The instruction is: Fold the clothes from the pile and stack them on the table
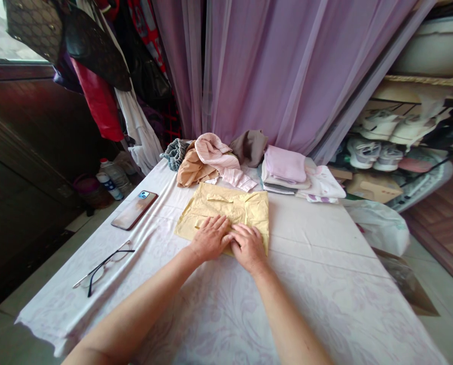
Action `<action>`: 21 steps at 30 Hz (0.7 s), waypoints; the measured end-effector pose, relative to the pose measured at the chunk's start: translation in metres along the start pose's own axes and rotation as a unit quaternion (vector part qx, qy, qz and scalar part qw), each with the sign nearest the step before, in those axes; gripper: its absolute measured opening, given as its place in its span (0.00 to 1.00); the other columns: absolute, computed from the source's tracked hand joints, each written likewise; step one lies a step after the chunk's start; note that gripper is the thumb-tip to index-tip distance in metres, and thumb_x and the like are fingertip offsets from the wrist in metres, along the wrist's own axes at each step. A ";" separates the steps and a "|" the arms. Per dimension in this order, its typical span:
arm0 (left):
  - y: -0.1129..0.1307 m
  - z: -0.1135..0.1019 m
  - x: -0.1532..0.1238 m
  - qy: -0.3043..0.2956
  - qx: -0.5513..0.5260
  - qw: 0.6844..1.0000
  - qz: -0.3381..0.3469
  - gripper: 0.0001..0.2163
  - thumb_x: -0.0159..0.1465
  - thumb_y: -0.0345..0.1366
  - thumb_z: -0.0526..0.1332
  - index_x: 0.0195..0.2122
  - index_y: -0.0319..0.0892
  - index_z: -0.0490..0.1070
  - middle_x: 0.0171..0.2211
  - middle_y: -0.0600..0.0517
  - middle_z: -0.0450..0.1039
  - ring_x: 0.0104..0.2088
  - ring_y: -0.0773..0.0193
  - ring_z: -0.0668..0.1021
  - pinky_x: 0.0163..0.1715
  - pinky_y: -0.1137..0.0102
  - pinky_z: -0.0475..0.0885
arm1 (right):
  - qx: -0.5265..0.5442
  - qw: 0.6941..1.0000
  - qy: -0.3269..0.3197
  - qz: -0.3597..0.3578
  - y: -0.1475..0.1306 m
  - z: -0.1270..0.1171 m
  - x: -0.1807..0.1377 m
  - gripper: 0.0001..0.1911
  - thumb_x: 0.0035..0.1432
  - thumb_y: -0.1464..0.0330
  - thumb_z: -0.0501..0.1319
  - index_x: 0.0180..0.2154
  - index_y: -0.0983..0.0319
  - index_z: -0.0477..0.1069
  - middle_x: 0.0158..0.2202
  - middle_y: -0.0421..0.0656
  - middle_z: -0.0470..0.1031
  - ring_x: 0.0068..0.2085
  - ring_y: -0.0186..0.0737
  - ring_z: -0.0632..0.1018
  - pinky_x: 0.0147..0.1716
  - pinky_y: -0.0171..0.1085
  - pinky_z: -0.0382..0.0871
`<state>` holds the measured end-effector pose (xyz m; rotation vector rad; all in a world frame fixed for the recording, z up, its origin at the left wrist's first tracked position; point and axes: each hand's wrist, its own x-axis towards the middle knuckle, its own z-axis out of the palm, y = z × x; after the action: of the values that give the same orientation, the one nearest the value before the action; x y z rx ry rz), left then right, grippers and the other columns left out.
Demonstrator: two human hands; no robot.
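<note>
A folded yellow garment (241, 200) lies flat on the cloth-covered table, with a few creases and a strap-like strip across its upper part. My left hand (211, 236) rests palm down on its lower middle, fingers stretched out. Beside it, my right hand (248, 246) presses on the lower right part, fingers extended and slightly bent. The two thumbs meet or nearly meet between the hands. Neither hand grips the fabric; the cloth under the palms is hidden.
Behind the garment lie a loose heap of clothes (198, 167) and a stack of folded clothes (285, 165). A phone (135, 209) and eyeglasses (103, 264) sit on the left of the table (317, 284). Shoes (376, 152) fill a rack at right; a purple curtain (256, 66) hangs behind.
</note>
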<state>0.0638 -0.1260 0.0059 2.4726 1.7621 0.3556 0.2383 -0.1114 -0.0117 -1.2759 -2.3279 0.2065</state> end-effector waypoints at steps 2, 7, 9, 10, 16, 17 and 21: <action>0.000 0.009 0.000 -0.015 0.002 1.000 0.005 0.27 0.71 0.51 0.45 0.67 0.43 0.57 0.67 0.44 0.58 0.67 0.53 0.59 0.64 0.53 0.57 | 0.005 1.000 0.000 -0.002 0.000 0.000 0.000 0.15 0.59 0.71 0.58 0.44 0.52 0.78 0.54 0.41 0.76 0.58 0.44 0.71 0.60 0.50 0.53; -0.027 0.011 -0.017 -0.019 0.015 1.000 0.005 0.29 0.70 0.53 0.46 0.68 0.44 0.54 0.68 0.43 0.54 0.69 0.53 0.56 0.66 0.53 0.53 | 0.010 1.000 0.015 -0.002 0.000 0.000 -0.001 0.15 0.60 0.72 0.58 0.43 0.50 0.78 0.52 0.39 0.77 0.57 0.42 0.71 0.60 0.48 0.52; -0.038 0.008 -0.025 -0.025 0.015 1.000 0.001 0.29 0.70 0.53 0.46 0.69 0.44 0.52 0.69 0.43 0.53 0.69 0.54 0.55 0.66 0.54 0.52 | 0.011 1.000 0.017 -0.001 0.000 0.000 -0.001 0.14 0.61 0.71 0.58 0.43 0.49 0.79 0.52 0.39 0.77 0.56 0.42 0.71 0.60 0.48 0.52; -0.042 0.007 -0.029 -0.028 0.014 1.000 -0.003 0.30 0.70 0.53 0.47 0.69 0.43 0.52 0.69 0.43 0.52 0.69 0.54 0.54 0.66 0.54 0.52 | 0.013 1.000 0.018 -0.001 0.000 0.001 -0.001 0.14 0.61 0.71 0.58 0.43 0.50 0.79 0.52 0.39 0.77 0.56 0.42 0.71 0.60 0.48 0.52; -0.055 -0.003 -0.033 0.012 -0.052 0.998 -0.020 0.23 0.70 0.45 0.49 0.63 0.43 0.62 0.65 0.44 0.62 0.66 0.54 0.62 0.64 0.53 0.58 | 0.025 0.999 0.026 0.000 0.001 0.002 0.000 0.13 0.61 0.71 0.58 0.42 0.51 0.79 0.52 0.40 0.78 0.56 0.43 0.72 0.60 0.48 0.52; -0.058 -0.005 -0.032 0.035 -0.075 0.996 -0.029 0.20 0.70 0.42 0.50 0.60 0.44 0.65 0.62 0.44 0.66 0.64 0.55 0.66 0.63 0.55 0.61 | 0.025 0.999 0.026 0.000 0.001 0.002 0.000 0.13 0.61 0.71 0.58 0.42 0.51 0.79 0.52 0.40 0.78 0.56 0.43 0.72 0.59 0.48 0.53; -0.071 -0.014 -0.031 0.118 -0.124 0.978 -0.122 0.12 0.66 0.36 0.54 0.46 0.43 0.73 0.51 0.44 0.76 0.53 0.56 0.76 0.55 0.59 0.70 | 0.020 1.000 0.019 0.005 -0.002 0.000 -0.001 0.13 0.60 0.71 0.58 0.41 0.51 0.79 0.51 0.40 0.78 0.56 0.43 0.72 0.59 0.49 0.53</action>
<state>-0.0148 -0.1328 0.0009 2.0871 1.9415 0.8192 0.2374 -0.1127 -0.0113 -1.2616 -2.2748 0.2301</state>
